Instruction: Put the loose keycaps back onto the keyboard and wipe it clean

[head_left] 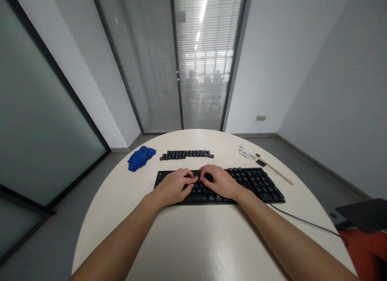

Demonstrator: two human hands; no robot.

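A black keyboard (263,186) lies flat on the round white table (193,240), and both hands are over its left and middle part. My left hand (177,186) is curled, with its fingertips drawn together low on the keys. Facing it, my right hand (220,181) bends its thumb and forefinger towards the same spot. The fingertips of the two hands almost meet. Whatever lies between them is too small or hidden to make out. Behind the keyboard, loose black keycaps (187,154) stand in rows.
A crumpled blue cloth (141,158) lies at the back left. At the back right are a white bundle (246,152), a small black piece (260,163) and a thin wooden stick (279,174). The keyboard's cable (305,221) runs off the right edge, near a red chair (363,248).
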